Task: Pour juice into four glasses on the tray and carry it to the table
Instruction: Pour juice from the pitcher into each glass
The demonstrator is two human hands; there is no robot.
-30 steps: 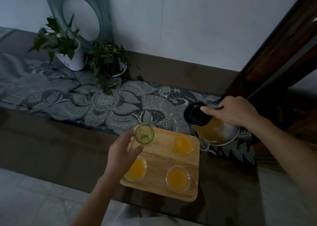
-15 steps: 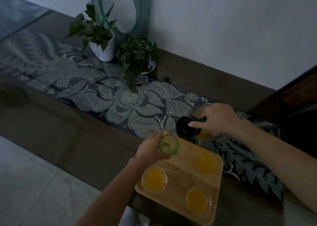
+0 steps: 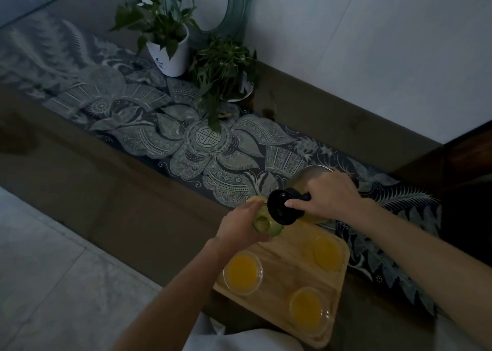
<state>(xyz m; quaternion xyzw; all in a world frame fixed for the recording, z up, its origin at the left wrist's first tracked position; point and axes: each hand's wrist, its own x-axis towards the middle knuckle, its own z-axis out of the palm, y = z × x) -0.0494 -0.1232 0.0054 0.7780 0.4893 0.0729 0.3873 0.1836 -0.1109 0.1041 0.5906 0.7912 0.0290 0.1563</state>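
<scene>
A wooden tray (image 3: 282, 276) lies at the near edge of a dark wooden sideboard. On it stand three glasses of orange juice: near left (image 3: 242, 272), near right (image 3: 306, 309), far right (image 3: 325, 252). My left hand (image 3: 239, 227) holds a greenish glass (image 3: 266, 224) tilted above the tray's far left corner. My right hand (image 3: 330, 195) grips a juice jug (image 3: 300, 191) with a black lid (image 3: 279, 207). The jug is tipped, and its lid end sits right over the green glass's mouth. Whether juice is flowing is hidden.
A patterned grey-blue runner (image 3: 218, 148) covers the sideboard top. Two potted plants, one in a white pot (image 3: 170, 55) and a lower one (image 3: 226, 71), stand at the back by a round mirror (image 3: 234, 2). Pale floor tiles (image 3: 53, 284) lie to the left.
My right hand has tipped the jug and brought its lid end onto the green glass, which my left hand has tilted. The view has shifted, so the tray now sits lower right.
</scene>
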